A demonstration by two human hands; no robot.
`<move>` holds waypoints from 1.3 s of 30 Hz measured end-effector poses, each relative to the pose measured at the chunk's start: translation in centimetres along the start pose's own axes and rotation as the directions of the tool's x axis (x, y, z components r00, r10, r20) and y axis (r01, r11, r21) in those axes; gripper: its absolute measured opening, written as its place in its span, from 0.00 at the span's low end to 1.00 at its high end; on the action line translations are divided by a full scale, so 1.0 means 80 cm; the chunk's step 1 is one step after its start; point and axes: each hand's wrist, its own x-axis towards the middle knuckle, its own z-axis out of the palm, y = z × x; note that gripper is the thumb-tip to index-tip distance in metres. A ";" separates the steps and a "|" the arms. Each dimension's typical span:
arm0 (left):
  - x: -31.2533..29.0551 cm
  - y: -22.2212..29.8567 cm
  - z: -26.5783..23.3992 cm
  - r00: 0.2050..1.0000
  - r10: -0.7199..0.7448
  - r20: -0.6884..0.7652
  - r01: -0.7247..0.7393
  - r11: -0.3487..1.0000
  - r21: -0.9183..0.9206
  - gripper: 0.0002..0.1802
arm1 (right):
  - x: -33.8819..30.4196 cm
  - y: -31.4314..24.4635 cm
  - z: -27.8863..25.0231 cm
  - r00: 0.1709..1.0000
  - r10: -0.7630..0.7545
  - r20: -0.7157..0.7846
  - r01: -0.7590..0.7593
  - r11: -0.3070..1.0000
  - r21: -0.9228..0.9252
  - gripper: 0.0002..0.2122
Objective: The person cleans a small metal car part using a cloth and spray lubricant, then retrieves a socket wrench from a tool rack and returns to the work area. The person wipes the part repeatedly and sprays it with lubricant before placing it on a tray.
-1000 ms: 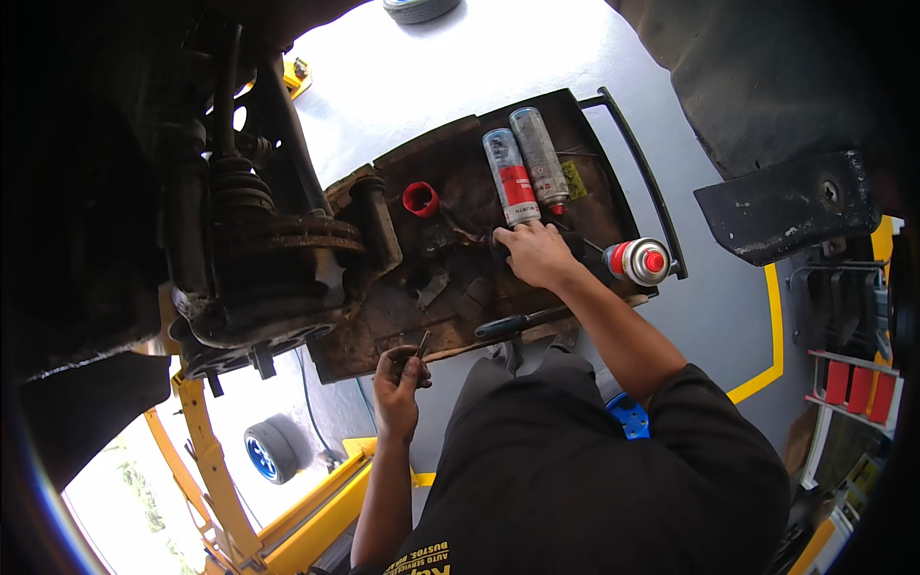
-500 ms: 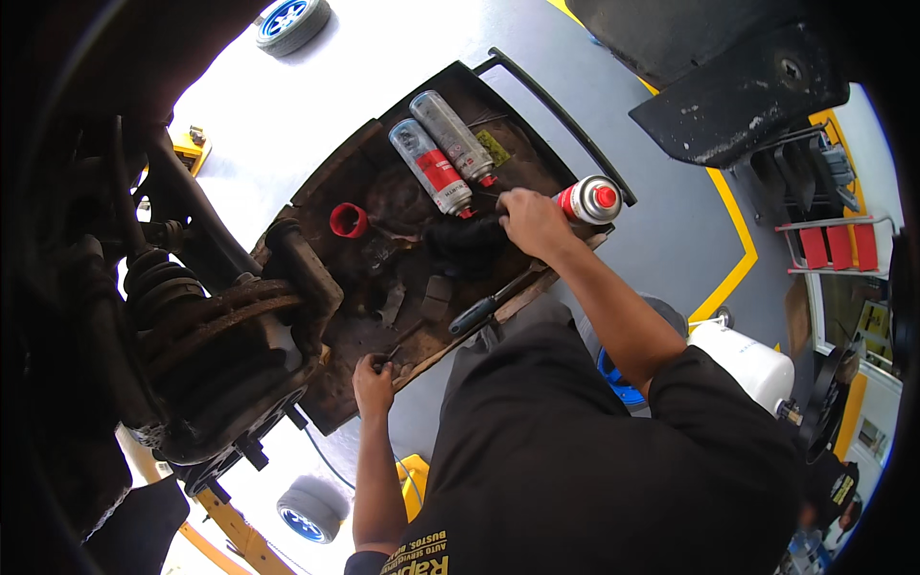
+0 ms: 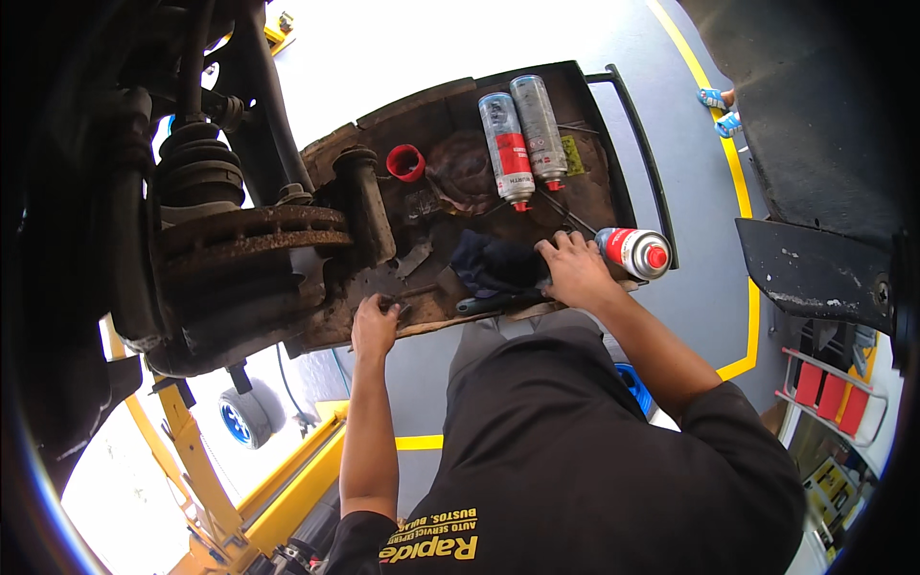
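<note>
Left hand (image 3: pixel 374 326) at near edge of bench (image 3: pixel 431 120), fingers curled in toward thumb; small dark bit at the fingertips, can't tell what it is or whether it's gripped. Right hand (image 3: pixel 580 273) palm down, fingers part bent and slightly spread, at right end of a dark cloth (image 3: pixel 489 262); can't tell if it has hold of it. Cloth is bunched up between the two hands, dark tool handle (image 3: pixel 484 306) poking out on its near side. Just right of right hand: red-and-silver spray can (image 3: pixel 632 252), nozzle end toward camera. Beyond right hand, two more cans lying side by side, near one red-and-white (image 3: pixel 508 153), other greyish (image 3: pixel 539 134). Red cup (image 3: pixel 408 173) beyond left hand; rusty brake disc (image 3: pixel 259 233) off to its left.
</note>
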 end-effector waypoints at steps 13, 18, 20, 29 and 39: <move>-0.093 0.198 -0.035 0.842 0.523 0.130 -0.135 0.439 -0.888 0.16 | -0.071 -0.046 -0.072 0.983 0.082 -0.167 0.109 0.474 0.873 0.13; -0.087 0.200 -0.061 0.871 0.462 0.168 -0.062 0.442 -0.895 0.11 | -0.089 -0.077 -0.064 0.921 0.212 -0.328 0.234 0.373 0.898 0.12; -0.086 0.201 -0.069 0.880 0.447 0.161 -0.070 0.457 -0.887 0.11 | -0.094 -0.085 -0.060 0.856 0.219 -0.468 0.306 0.516 0.800 0.12; -0.118 0.215 -0.110 0.823 0.568 -0.018 -0.300 0.408 -0.863 0.18 | -0.099 -0.089 -0.078 0.875 0.210 -0.436 0.353 0.337 0.873 0.14; -0.106 0.218 -0.121 0.811 0.585 0.019 -0.281 0.418 -0.864 0.25 | -0.117 -0.067 -0.124 0.896 -0.135 -0.423 0.437 0.431 0.789 0.20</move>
